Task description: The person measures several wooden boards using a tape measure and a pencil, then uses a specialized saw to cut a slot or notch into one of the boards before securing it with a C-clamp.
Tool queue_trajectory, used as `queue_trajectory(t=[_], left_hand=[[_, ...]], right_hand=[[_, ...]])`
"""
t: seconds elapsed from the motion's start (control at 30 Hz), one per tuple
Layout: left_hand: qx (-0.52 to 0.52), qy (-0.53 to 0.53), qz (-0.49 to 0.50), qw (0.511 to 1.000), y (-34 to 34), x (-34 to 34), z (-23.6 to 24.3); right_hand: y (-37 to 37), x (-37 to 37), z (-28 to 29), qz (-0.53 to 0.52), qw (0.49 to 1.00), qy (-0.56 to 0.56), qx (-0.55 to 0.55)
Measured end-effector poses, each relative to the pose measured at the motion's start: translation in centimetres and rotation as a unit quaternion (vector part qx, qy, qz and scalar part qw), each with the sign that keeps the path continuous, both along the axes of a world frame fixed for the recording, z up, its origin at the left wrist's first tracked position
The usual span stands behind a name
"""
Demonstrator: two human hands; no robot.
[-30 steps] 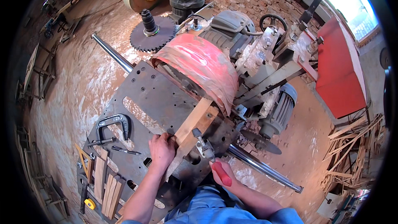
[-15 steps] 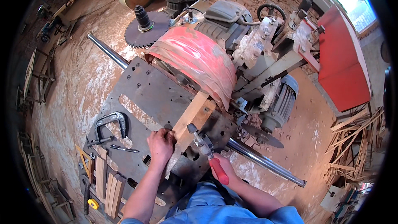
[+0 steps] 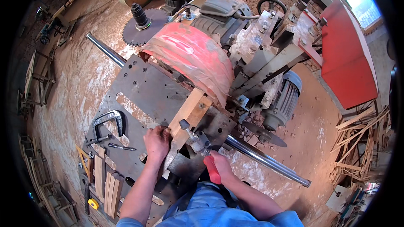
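On the steel machine table [image 3: 145, 92] lies a pale wooden strip [image 3: 184, 111], slanting toward the red guard, beside a darker wood block [image 3: 200, 108] with a bolt in it. My left hand [image 3: 156, 144] is closed at the strip's left edge, its fingers curled against the wood. A toggle clamp [image 3: 194, 141] with a black rubber tip and a red handle [image 3: 211, 170] stands over the strip's near part. My right hand [image 3: 221, 166] is closed at that handle from the right; its fingers are partly hidden.
A red plastic-wrapped guard [image 3: 189, 48] covers the machine head. A toothed saw blade [image 3: 155, 23] lies beyond it, another blade [image 3: 265, 134] at right. A C-clamp [image 3: 110, 120], a pen [image 3: 122, 146], wooden pieces [image 3: 111, 193] and a yellow tape measure [image 3: 93, 203] rest on the table's left.
The whole view has shifted a little, so the machine sits slightly farther left and up. Both hands keep their places at the wooden strip and the clamp handle.
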State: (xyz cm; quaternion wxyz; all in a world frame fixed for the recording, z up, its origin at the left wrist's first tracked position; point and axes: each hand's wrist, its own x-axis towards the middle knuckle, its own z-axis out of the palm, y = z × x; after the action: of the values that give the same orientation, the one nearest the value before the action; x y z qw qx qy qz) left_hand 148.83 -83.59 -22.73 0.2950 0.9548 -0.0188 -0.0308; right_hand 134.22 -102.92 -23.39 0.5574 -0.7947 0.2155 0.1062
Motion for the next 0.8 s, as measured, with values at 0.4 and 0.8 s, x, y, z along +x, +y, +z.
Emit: queue_trajectory(t=[0.4, 0.8], left_hand=[[-0.009, 0.022, 0.009, 1.0, -0.2, 0.22, 0.05], [-0.015, 0.014, 0.013, 1.0, -0.03, 0.16, -0.22]], right_hand=[[-0.15, 0.06, -0.07, 0.016, 0.999, -0.039, 0.003], [-0.03, 0.24, 0.12, 0.022, 0.999, -0.03, -0.009]])
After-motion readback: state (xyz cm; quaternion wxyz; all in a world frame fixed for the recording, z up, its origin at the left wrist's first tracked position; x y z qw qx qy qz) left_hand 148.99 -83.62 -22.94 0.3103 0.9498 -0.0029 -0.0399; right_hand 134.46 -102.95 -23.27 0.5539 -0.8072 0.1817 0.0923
